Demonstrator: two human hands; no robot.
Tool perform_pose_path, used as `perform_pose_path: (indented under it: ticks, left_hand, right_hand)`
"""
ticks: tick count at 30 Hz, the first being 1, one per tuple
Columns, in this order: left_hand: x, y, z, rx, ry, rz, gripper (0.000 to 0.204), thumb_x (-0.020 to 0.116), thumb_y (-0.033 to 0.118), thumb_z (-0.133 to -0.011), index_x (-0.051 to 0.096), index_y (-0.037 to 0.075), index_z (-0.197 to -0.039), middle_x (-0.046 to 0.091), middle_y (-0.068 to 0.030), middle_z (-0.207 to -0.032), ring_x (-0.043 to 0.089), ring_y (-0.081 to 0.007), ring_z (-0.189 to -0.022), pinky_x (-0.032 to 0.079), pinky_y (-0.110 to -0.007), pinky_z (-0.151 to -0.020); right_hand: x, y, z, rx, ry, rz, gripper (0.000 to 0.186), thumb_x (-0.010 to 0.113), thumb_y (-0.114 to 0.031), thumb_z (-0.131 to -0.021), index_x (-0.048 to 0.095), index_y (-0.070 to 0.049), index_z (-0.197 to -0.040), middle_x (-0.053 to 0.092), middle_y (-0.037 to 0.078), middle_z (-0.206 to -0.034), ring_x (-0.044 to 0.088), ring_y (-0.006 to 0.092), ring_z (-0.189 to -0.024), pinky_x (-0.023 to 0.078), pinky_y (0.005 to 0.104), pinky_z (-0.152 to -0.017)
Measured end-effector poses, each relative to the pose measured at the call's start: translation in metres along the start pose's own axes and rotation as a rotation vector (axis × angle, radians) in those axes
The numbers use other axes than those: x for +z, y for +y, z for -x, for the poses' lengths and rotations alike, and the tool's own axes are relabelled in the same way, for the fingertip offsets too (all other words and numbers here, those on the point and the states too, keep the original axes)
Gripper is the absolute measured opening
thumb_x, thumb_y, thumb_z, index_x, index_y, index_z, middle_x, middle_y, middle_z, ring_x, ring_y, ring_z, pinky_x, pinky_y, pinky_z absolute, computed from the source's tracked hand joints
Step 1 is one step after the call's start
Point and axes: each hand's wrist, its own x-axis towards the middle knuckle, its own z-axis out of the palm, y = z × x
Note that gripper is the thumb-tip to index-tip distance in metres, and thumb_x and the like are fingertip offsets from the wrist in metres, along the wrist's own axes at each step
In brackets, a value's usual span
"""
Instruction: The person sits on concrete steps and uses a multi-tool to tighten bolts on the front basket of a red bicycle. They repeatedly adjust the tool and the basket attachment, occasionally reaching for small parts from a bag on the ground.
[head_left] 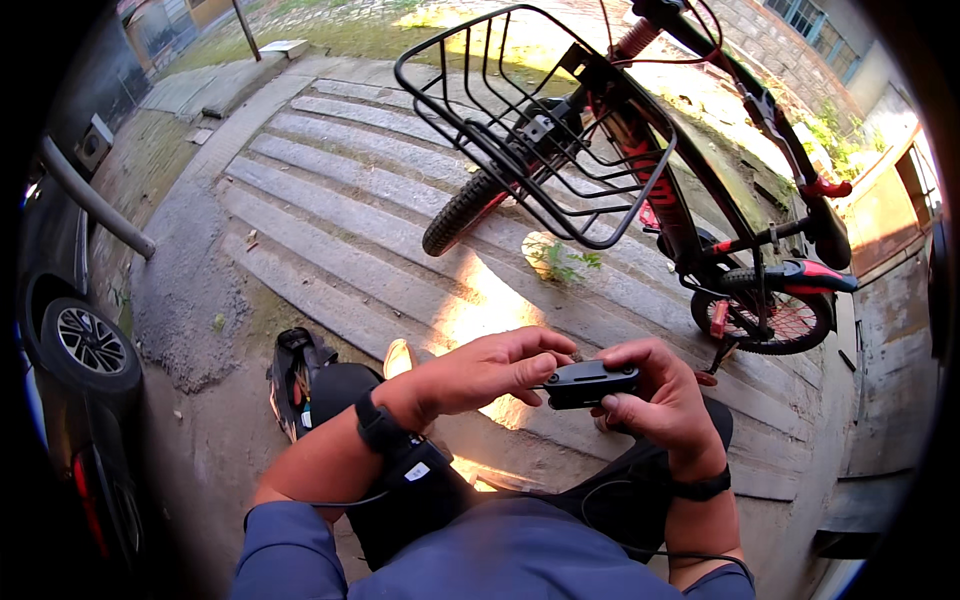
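My right hand (pixel 655 393) is closed round one end of a black folding multi-tool (pixel 588 384), with the thumb below and the fingers above. The multi-tool lies roughly level in front of my knees. At its left end is my left hand (pixel 490 370), fingers mostly stretched out and apart, the thumb touching or very near the tool. A thin piece seems to stick out at that end, partly hidden by the left fingers. Beyond my hands stands a bicycle (pixel 660 170) with a black wire basket (pixel 540 150) on its front.
An open dark tool bag (pixel 297 375) sits on the ground by my left leg. A dark car (pixel 85 350) stands at the left, near a slanting metal pole (pixel 95 205). Ridged concrete (pixel 330 190) runs under the bicycle, and a small plant (pixel 560 258) grows there.
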Motion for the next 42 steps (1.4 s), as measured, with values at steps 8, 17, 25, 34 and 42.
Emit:
perform_pose_path:
  ticks: [8,17,25,34,42]
  left_hand:
    - [0.017,-0.029,-0.044,-0.042,-0.352,0.302,0.056,0.044,0.054,-0.097,0.051,0.005,-0.124,0.064,-0.0087,-0.106,0.067,-0.0142,-0.082,0.050,-0.021,-0.061]
    - [-0.004,-0.035,-0.017,0.034,-0.246,0.396,0.050,0.042,0.047,-0.100,0.050,0.004,-0.125,0.064,-0.0085,-0.105,0.062,-0.0106,-0.074,0.044,-0.021,-0.062]
    - [-0.008,-0.032,-0.011,0.043,-0.180,0.443,0.042,0.046,0.039,-0.099,0.049,0.003,-0.121,0.063,-0.0102,-0.106,0.062,-0.0133,-0.076,0.044,-0.022,-0.065]
    - [-0.015,-0.033,-0.002,0.064,-0.151,0.498,0.056,0.053,0.044,-0.094,0.045,-0.001,-0.126,0.062,-0.0129,-0.109,0.062,-0.0148,-0.079,0.044,-0.022,-0.067]
    - [-0.019,-0.030,0.007,0.079,-0.144,0.547,0.057,0.054,0.041,-0.094,0.043,-0.001,-0.131,0.062,-0.0131,-0.112,0.062,-0.0151,-0.085,0.044,-0.023,-0.070]
  right_hand:
    - [-0.010,-0.038,0.001,0.008,-0.157,0.294,0.036,0.067,0.006,-0.083,0.056,0.000,-0.116,0.061,0.011,-0.108,0.063,0.0145,-0.087,0.051,0.0270,-0.069]
    - [-0.008,-0.135,-0.055,-0.278,-0.098,0.908,0.027,0.071,-0.008,-0.082,0.064,-0.003,-0.107,0.069,0.011,-0.087,0.064,0.0096,-0.068,0.049,0.0235,-0.055]
    - [-0.008,-0.188,-0.184,-0.339,-0.120,1.644,0.015,0.066,-0.016,-0.082,0.067,-0.004,-0.091,0.067,0.011,-0.076,0.065,0.0234,-0.070,0.051,0.0333,-0.062]
    - [-0.005,-0.160,-0.286,-0.079,-0.141,2.174,0.017,0.070,-0.019,-0.077,0.068,-0.011,-0.092,0.067,0.009,-0.082,0.065,0.0298,-0.082,0.051,0.0412,-0.071]
    - [-0.015,-0.140,-0.308,-0.193,-0.292,2.234,0.036,0.075,-0.020,-0.074,0.065,-0.012,-0.108,0.068,0.009,-0.098,0.065,0.0298,-0.095,0.053,0.0393,-0.082]
